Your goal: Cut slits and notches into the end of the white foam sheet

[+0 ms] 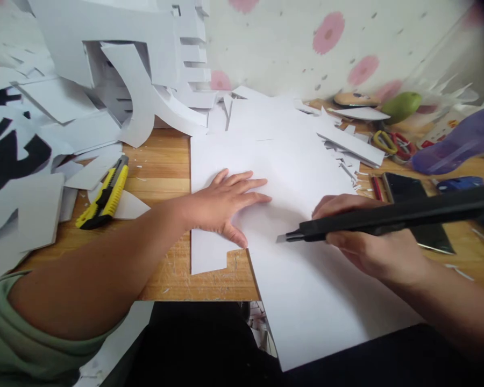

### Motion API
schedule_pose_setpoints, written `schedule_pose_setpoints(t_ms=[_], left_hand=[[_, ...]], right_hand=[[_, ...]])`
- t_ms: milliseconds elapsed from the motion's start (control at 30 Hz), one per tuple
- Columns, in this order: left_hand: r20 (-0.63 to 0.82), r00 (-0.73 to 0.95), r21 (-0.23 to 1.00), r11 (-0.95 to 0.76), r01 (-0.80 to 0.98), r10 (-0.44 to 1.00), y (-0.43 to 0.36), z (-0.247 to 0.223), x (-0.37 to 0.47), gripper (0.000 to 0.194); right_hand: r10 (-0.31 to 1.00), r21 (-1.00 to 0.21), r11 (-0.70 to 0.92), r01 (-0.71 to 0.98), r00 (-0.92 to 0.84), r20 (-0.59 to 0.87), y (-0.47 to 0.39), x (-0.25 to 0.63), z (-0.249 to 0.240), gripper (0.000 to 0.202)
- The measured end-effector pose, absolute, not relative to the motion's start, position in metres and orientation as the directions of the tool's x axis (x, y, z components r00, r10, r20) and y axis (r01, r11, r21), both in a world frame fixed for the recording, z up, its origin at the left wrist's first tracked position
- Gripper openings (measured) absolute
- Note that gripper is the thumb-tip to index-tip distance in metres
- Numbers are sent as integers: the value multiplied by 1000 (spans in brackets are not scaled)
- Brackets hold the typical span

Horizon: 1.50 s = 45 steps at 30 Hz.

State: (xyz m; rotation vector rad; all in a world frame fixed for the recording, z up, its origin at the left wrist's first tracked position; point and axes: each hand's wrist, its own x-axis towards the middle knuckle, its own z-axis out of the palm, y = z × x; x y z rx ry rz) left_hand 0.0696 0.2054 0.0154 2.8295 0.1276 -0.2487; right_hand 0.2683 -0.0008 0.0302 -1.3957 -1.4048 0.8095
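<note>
My left hand lies flat, fingers spread, on a large white sheet on the wooden table. My right hand grips a long black utility knife. Its short blade tip points left, close to my left thumb, just above or on the sheet. The sheet hangs over the table's front edge toward my lap.
A yellow-and-black utility knife lies at left among white card offcuts. A white card model stands at the back. Scissors, a black set square, a green fruit and a purple object crowd the right.
</note>
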Motion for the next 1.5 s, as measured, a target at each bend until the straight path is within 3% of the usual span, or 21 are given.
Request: schedule_pose_setpoints(t_ms=[100, 233, 400, 567, 900, 1267, 1500], left_hand=[[-181, 981, 295, -948, 121, 68, 204, 18, 68, 98], [-178, 979, 269, -952, 148, 102, 196, 20, 67, 93], [-159, 984, 267, -956, 124, 83, 184, 22, 67, 88], [-189, 979, 302, -945, 130, 75, 178, 22, 69, 96], [-224, 971, 299, -943, 146, 80, 179, 23, 70, 101], [-232, 970, 302, -942, 147, 77, 179, 23, 71, 98], [-224, 971, 293, -944, 153, 88, 179, 21, 71, 100]], right_hand=[[952, -902, 82, 424, 233, 196, -15, 256, 30, 27], [919, -858, 52, 511, 312, 242, -25, 233, 23, 17], [901, -784, 98, 613, 281, 331, -30, 223, 13, 21], [894, -734, 162, 660, 216, 392, -29, 222, 13, 19], [907, -684, 185, 705, 146, 396, -23, 220, 18, 17], [920, -715, 181, 675, 141, 365, -26, 221, 15, 18], [909, -652, 211, 728, 99, 404, -29, 218, 11, 23]])
